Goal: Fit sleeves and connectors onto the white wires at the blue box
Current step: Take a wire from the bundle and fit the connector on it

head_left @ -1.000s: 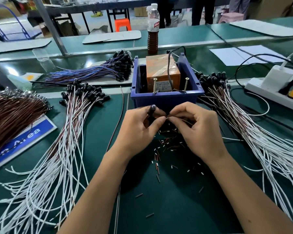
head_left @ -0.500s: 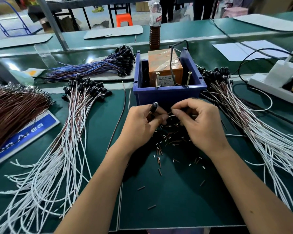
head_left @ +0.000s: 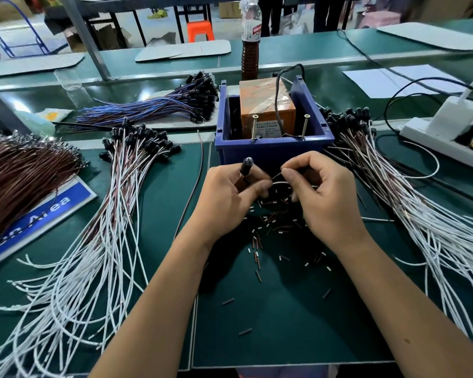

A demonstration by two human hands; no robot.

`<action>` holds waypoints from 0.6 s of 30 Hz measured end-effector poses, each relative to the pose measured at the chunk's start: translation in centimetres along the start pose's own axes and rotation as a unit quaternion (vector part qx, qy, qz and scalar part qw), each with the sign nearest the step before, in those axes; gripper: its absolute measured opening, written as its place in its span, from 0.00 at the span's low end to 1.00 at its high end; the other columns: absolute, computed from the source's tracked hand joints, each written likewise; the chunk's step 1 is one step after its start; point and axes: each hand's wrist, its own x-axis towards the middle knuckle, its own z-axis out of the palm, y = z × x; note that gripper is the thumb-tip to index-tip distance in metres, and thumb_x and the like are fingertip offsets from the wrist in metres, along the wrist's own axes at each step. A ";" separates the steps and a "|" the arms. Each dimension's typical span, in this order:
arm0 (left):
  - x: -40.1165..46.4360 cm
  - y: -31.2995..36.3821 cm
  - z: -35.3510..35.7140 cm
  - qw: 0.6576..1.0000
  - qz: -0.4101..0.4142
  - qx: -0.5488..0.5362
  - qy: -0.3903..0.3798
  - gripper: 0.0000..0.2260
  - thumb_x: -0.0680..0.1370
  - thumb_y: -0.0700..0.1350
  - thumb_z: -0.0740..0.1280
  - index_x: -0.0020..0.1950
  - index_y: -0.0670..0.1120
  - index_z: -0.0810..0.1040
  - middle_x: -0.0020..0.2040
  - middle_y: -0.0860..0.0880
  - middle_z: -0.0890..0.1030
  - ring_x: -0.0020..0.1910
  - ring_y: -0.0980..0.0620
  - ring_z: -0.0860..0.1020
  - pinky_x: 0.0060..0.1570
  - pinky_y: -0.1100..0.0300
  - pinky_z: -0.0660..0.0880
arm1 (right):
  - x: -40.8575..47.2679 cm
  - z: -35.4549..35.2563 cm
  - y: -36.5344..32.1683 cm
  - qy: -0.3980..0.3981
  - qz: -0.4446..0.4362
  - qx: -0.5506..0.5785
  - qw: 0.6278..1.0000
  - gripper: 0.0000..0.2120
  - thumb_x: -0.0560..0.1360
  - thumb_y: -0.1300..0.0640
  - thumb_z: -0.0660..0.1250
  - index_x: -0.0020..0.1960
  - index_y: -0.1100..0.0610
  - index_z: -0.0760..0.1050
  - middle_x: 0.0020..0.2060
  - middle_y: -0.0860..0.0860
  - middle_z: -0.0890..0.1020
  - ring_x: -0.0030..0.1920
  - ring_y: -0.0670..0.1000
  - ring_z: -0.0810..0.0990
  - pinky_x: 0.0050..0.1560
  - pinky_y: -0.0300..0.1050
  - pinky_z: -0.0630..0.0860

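A blue box (head_left: 273, 151) stands at the middle of the green mat, with an orange block (head_left: 266, 110) and two screws inside. Just in front of it, my left hand (head_left: 230, 200) grips a black connector (head_left: 247, 165) whose rounded tip sticks up above the fingers. My right hand (head_left: 325, 197) pinches the thin wire end (head_left: 276, 176) that curves between the two hands. Several short brown and white sleeves (head_left: 268, 227) lie scattered on the mat below the hands. Bundles of white wires with black connectors lie at the left (head_left: 93, 255) and at the right (head_left: 426, 219).
A brown wire bundle (head_left: 19, 178) and a blue sign (head_left: 38, 216) lie at far left. A blue-purple wire bundle (head_left: 153, 107) sits behind the left wires. A bottle (head_left: 250, 45) stands behind the box. A white power strip (head_left: 445, 135) with cables is at right.
The view has shifted slightly closer. My hands stay together in front of the box; the right hand's fingers have drawn the wire end a little apart from the left hand.
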 end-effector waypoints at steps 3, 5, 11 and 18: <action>-0.1 -0.5 -0.2 1.000 -0.005 0.007 0.000 0.04 0.77 0.37 0.74 0.43 0.44 0.84 0.35 0.51 0.83 0.30 0.60 0.76 0.35 0.68 0.70 | 0.3 -0.7 0.2 0.052 0.033 0.043 0.997 0.04 0.84 0.60 0.68 0.50 0.55 0.78 0.41 0.49 0.83 0.29 0.50 0.81 0.32 0.38 0.75; -0.2 -0.6 -0.3 1.000 -0.009 -0.011 0.001 0.05 0.78 0.38 0.73 0.43 0.47 0.84 0.35 0.53 0.83 0.29 0.62 0.74 0.35 0.70 0.68 | 0.4 -1.4 0.4 0.072 0.045 0.056 0.995 0.03 0.84 0.59 0.68 0.50 0.54 0.77 0.42 0.50 0.83 0.29 0.52 0.81 0.31 0.40 0.75; 0.1 -0.1 -0.7 0.996 0.003 -0.060 0.060 0.03 0.79 0.41 0.72 0.46 0.43 0.84 0.41 0.47 0.86 0.39 0.51 0.82 0.43 0.58 0.77 | 0.7 -2.1 0.4 -0.018 -0.033 -0.085 0.996 0.10 0.81 0.53 0.72 0.44 0.55 0.79 0.31 0.46 0.82 0.32 0.49 0.82 0.36 0.47 0.79; 0.0 0.8 0.9 0.993 0.003 -0.084 -0.081 0.05 0.79 0.41 0.72 0.45 0.41 0.83 0.45 0.40 0.85 0.45 0.35 0.81 0.50 0.37 0.78 | 0.4 -1.6 0.4 -0.092 0.012 -0.010 0.996 0.02 0.81 0.61 0.71 0.49 0.56 0.80 0.33 0.50 0.86 0.35 0.49 0.85 0.39 0.47 0.82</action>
